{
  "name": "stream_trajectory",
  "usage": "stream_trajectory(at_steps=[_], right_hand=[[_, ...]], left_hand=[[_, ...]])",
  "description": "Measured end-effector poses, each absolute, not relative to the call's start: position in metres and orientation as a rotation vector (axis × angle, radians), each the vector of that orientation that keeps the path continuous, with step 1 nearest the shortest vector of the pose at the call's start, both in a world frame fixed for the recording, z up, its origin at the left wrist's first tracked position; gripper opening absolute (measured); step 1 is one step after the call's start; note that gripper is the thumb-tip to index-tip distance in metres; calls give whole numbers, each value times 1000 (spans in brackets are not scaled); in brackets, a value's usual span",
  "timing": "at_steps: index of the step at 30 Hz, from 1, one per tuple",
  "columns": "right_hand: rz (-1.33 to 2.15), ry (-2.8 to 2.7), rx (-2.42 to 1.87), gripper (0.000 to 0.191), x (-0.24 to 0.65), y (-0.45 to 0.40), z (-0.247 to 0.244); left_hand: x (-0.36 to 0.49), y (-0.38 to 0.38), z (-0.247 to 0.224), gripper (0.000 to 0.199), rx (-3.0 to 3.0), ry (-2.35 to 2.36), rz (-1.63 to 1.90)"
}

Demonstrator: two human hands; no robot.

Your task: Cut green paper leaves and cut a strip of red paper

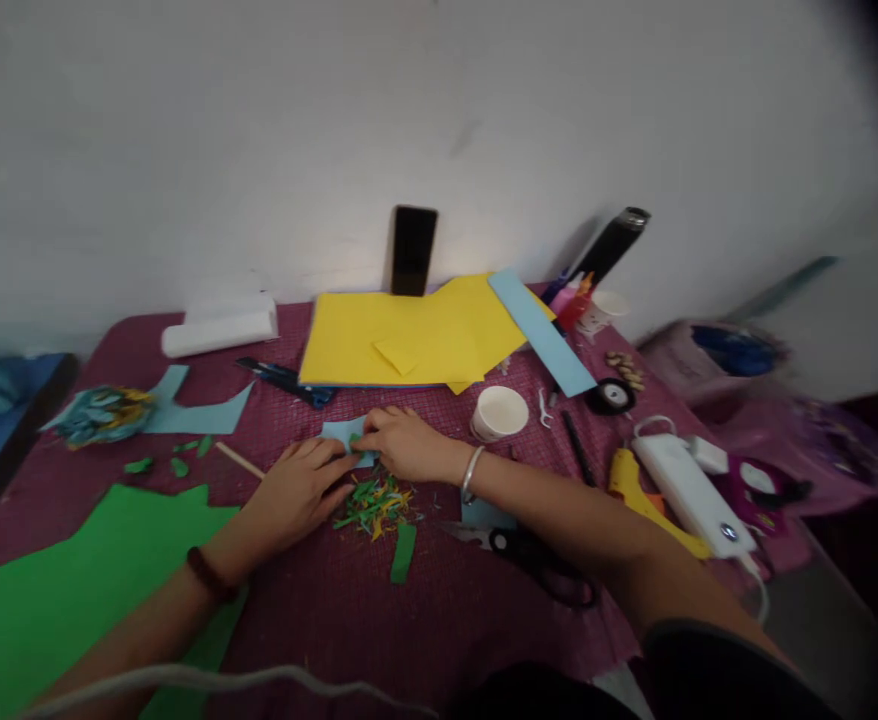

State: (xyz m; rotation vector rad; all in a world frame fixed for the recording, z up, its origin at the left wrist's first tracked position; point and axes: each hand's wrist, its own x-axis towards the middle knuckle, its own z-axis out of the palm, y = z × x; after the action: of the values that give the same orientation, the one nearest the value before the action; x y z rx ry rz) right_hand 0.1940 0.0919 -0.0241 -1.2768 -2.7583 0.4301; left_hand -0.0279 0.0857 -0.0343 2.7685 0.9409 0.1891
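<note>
Closely, the left hand and right hand are sharing a small blue paper

At the far left of the maroon tablecloth, a crumpled blue-and-yellow paper bundle is lying against a cut blue sheet. Nearer the person, small green scraps are lying loose, and a large green sheet is spreading beneath the left forearm. A white roll is lying at the back, and a dark tool with blue handles is lying in front of it. A pale stick is pointing toward the left hand.

At the middle, the 2 hands are lying close together, fingers bent, on the blue paper. The right fingers are touching a green piece there; whether either hand is pinching anything, I cannot tell. Just nearer the person, a pile of coloured shreds is sitting beside 1 green strip. Behind the hands, yellow sheets are lying before an upright phone.

Rightward, a white cup is standing beyond the right wrist, and black-handled scissors are lying partly under the forearm. A long blue strip is resting across the yellow sheets' corner. Farthest right, a yellow glue gun is lying beside a white oblong device.
</note>
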Motion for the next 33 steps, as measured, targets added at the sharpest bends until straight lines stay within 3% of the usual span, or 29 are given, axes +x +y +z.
stream_trajectory(at_steps=[5,9,11,15,18,24,33], right_hand=[[254,-2721,-1254,34,202,65,7],[412,-2528,-1191,27,244,14,38],[453,-2285,-1426,23,282,-6,45],[203,-1904,-2371,18,367,-20,33],[164,-1822,-2618,15,403,-20,14],[235,-1837,-2705,17,402,-20,-9],[109,-1844,-2663,17,385,-25,3]], left_hand=[[-29,87,-47,32,2921,999,206],[-28,84,-51,35,2987,975,251],[-27,84,-52,37,2985,936,263],[-28,87,-56,42,2997,907,291],[-29,88,-60,44,3021,916,323],[-31,89,-67,46,2965,930,409],[-32,92,-74,44,2895,923,486]])
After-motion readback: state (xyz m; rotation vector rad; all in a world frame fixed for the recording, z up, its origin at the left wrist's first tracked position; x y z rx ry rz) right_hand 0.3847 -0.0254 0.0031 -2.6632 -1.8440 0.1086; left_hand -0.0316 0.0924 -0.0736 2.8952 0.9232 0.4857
